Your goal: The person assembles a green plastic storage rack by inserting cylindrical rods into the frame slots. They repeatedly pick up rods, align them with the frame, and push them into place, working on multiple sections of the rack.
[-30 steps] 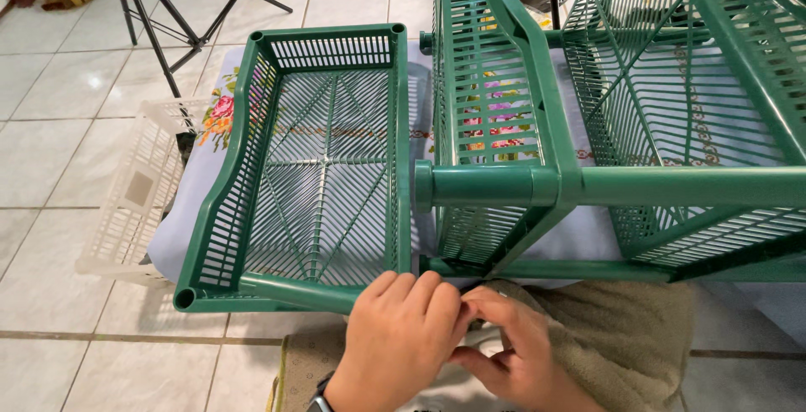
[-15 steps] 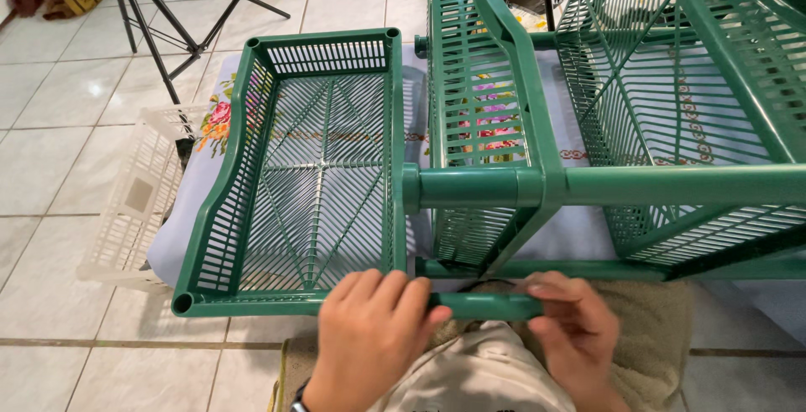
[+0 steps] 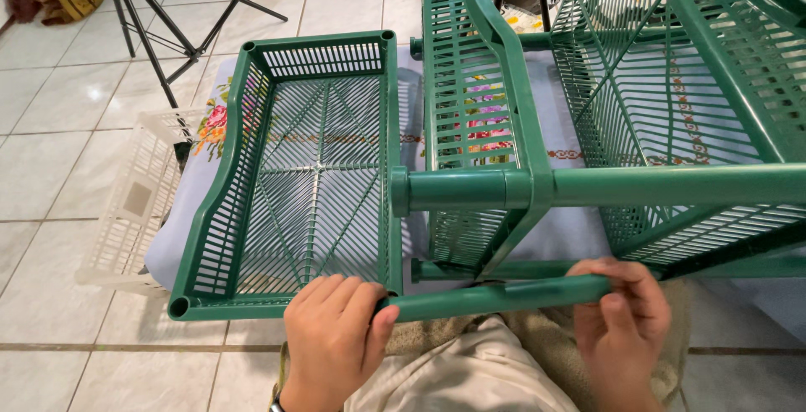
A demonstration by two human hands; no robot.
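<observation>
One loose green plastic tube [image 3: 495, 298] lies level at six o'clock, just above the lap, with the left hand [image 3: 336, 338] clenched round its left end and the right hand [image 3: 623, 328] grasping its right end. At ten o'clock from it sits one green slatted plastic basket [image 3: 312, 178] on a flowered cloth [image 3: 210, 126]; at one o'clock stands the green rack frame [image 3: 537, 185] holding two more baskets, and one white basket [image 3: 134, 202] lies at nine o'clock.

A home is suggested, prob. a living area: pale tiled floor [image 3: 50, 152] w/ grout lines, embroidered floral cloth [image 3: 210, 122] spread under a green plastic rack [image 3: 470, 126], white basket [image 3: 126, 202] beside it. A black tripod [image 3: 168, 17] is seen standing on the tiles; clutter along the far edge.
</observation>
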